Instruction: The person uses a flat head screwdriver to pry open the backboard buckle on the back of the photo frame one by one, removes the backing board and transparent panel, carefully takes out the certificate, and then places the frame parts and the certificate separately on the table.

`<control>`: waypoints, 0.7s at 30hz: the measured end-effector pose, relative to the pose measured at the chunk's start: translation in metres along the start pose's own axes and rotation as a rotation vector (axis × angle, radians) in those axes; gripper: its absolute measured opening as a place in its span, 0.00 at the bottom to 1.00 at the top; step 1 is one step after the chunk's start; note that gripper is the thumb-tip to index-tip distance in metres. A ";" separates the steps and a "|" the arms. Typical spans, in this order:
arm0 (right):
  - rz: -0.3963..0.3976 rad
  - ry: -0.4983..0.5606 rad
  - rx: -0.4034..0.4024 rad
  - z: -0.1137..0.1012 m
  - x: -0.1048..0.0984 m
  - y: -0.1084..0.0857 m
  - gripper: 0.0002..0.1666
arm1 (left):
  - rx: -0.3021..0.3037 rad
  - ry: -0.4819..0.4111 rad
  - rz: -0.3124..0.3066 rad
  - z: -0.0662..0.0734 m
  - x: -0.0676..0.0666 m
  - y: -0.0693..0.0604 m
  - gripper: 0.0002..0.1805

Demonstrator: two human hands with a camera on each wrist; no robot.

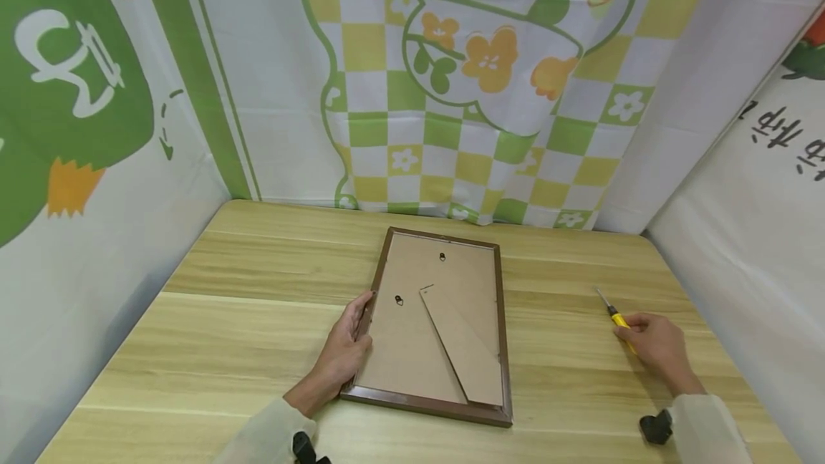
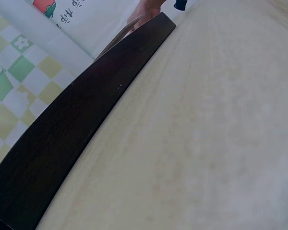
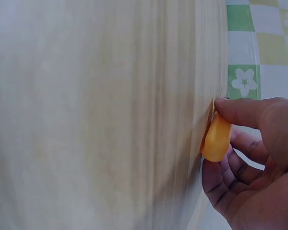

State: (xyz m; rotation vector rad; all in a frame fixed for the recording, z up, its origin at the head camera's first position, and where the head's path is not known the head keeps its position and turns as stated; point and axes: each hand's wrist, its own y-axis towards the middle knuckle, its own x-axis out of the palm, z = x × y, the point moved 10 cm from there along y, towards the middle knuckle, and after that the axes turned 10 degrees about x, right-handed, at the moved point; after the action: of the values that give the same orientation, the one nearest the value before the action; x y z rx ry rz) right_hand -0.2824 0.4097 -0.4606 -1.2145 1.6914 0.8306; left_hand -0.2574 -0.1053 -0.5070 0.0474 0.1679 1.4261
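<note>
Holding brown-rimmed frame (image 1: 422,335): left grip (image 1: 343,353) | pinching yellow-handled tool (image 1: 618,318): right grip (image 1: 659,344) | tan back (image 1: 393,356), two dark rings (image 1: 442,257)

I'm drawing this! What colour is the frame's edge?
The frame's edge is brown, clearest in the head view.

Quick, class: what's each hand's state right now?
Left hand: holding the picture frame by its left edge.
Right hand: holding the yellow-handled tool.

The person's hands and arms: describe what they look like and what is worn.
The left hand and right hand wear no gloves. The left sleeve and right sleeve are plain off-white. A small black device shows by the left wrist, a second black device by the right.
</note>
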 end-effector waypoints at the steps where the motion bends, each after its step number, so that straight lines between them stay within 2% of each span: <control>1: 0.002 -0.001 0.011 0.002 -0.001 0.000 0.20 | -0.003 -0.001 0.000 0.000 0.000 0.000 0.42; 12: -0.011 0.011 0.148 0.039 -0.005 0.009 0.26 | -0.012 0.003 0.003 -0.002 0.000 0.000 0.43; 21: 0.000 0.023 0.210 0.057 -0.012 0.013 0.27 | -0.013 0.009 0.011 -0.002 -0.001 0.000 0.43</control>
State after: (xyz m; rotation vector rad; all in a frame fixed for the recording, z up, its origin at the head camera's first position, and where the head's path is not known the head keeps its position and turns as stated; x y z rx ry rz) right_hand -0.2776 0.4684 -0.4718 -1.0838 1.7493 0.6231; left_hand -0.2582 -0.1066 -0.5093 0.0314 0.1657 1.4388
